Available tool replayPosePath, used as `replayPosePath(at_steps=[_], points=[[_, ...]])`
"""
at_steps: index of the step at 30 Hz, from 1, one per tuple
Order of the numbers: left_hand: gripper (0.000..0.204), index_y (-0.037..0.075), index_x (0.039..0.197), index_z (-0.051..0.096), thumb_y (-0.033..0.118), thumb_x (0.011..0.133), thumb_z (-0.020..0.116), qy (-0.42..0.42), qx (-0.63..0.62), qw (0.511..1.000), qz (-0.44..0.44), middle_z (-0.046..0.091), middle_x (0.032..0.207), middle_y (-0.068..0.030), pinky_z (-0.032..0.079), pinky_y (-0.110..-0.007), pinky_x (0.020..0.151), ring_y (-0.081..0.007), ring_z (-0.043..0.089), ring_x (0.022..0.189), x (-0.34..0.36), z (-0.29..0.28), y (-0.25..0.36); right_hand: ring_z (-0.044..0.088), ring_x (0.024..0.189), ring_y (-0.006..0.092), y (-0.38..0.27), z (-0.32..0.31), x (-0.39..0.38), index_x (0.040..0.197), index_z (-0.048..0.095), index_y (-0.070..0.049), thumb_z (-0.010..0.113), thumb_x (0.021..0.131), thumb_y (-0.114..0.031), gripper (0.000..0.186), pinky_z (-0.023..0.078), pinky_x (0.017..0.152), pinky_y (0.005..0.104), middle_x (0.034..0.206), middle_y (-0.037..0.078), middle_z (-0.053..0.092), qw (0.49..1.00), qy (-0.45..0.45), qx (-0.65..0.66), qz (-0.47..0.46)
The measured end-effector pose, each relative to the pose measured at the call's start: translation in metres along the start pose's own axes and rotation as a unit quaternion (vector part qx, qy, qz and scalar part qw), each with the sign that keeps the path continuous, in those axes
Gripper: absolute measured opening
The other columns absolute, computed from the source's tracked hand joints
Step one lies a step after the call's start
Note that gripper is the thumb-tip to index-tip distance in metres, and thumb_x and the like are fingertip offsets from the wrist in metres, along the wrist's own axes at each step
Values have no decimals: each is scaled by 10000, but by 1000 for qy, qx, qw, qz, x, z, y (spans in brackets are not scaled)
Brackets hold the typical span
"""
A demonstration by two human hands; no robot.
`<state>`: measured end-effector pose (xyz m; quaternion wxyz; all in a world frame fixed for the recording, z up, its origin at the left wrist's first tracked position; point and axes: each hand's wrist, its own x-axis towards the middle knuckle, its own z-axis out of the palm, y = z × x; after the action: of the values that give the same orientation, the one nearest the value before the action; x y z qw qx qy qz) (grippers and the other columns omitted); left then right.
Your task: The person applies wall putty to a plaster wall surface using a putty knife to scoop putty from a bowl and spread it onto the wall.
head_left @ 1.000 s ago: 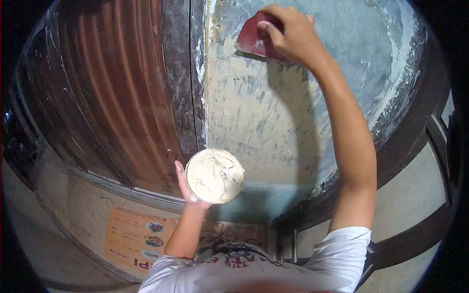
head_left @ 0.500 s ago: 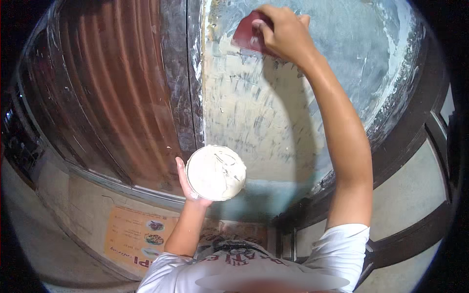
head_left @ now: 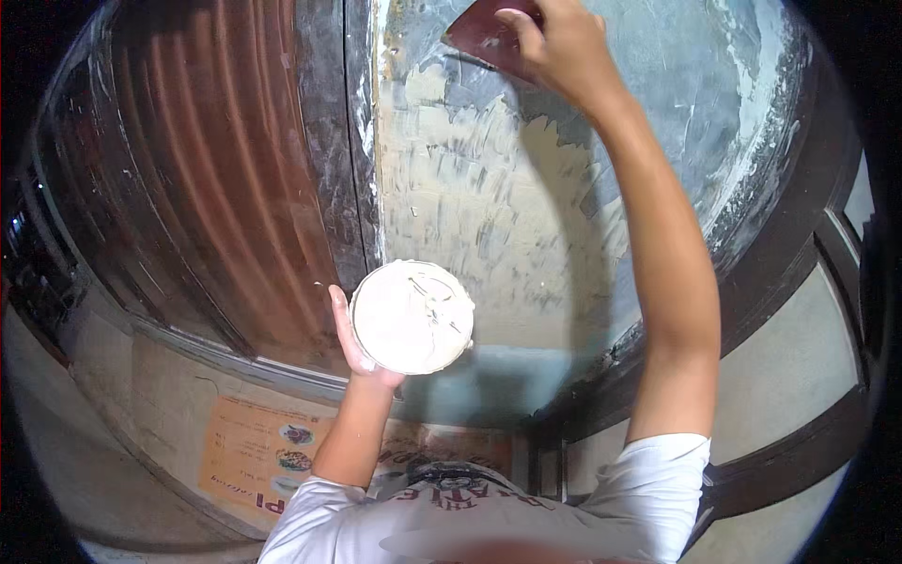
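Note:
My right hand is raised at the top of the view, closed round a dark red flat scraper whose edge is at the wall panel. Below it, a patch of cream filler covers part of the blue-grey wall panel, streaked with darker marks and ragged along its upper border. Lower down, my left hand holds a round container of whitish paste from below, the thumb up along its left side. Most of that hand's fingers are hidden behind the container.
Left of the panel runs a dark frame post smeared with white, then a reddish-brown corrugated surface. Dark wooden framing with pale panels stands at the right. An orange printed poster lies toward the lower left.
My right hand and the scraper have moved up the panel, exposing more of the filler's ragged upper border. The left hand with the container has risen slightly.

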<state>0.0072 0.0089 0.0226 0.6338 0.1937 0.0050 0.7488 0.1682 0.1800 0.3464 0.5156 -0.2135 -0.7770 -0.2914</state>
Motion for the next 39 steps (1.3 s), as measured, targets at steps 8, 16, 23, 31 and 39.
replayPosePath(at_steps=[8, 16, 23, 31, 39], points=[[964, -43, 1477, 466, 769, 964, 386, -66, -6, 998, 1, 550, 1463, -229, 458, -560, 1103, -399, 574, 1295, 17, 37, 1, 589, 985, 256, -44, -74, -94, 1043, 675, -200, 623, 845, -68, 243, 436, 769, 414, 991, -35, 707, 961, -137, 93, -221], [960, -1, 1492, 467, 790, 955, 370, -95, -52, 994, -2, 538, 1482, -201, 449, -520, 1112, -375, 552, 1316, 27, 54, -28, 580, 1025, 206, -41, -110, -157, 1082, 711, -294, 611, 877, -191, 250, 431, 803, 393, 1004, -91, 692, 920, -272, 69, -272], [968, -35, 1523, 405, 764, 978, 355, -127, -62, 990, -25, 503, 1506, -237, 448, -516, 1116, -392, 548, 1320, 26, 62, -64, 575, 1015, 206, -18, -118, -177, 1101, 723, -307, 606, 881, -187, 277, 421, 795, 388, 1001, -102, 695, 929, -265, 83, -247], [969, -41, 1509, 421, 767, 978, 352, -104, -85, 990, -32, 531, 1482, -231, 459, -518, 1107, -384, 575, 1296, 19, 72, -102, 591, 1011, 222, 4, -127, -189, 1089, 722, -280, 630, 846, -183, 277, 446, 815, 370, 1040, -98, 706, 940, -257, 90, -208], [992, -30, 1514, 423, 790, 959, 358, -73, -53, 996, -16, 518, 1495, -235, 439, -556, 1119, -404, 556, 1316, 15, 66, -117, 603, 966, 225, 25, -127, -193, 1076, 708, -219, 682, 782, -109, 315, 476, 776, 360, 1018, -73, 696, 951, -217, 93, -201]])
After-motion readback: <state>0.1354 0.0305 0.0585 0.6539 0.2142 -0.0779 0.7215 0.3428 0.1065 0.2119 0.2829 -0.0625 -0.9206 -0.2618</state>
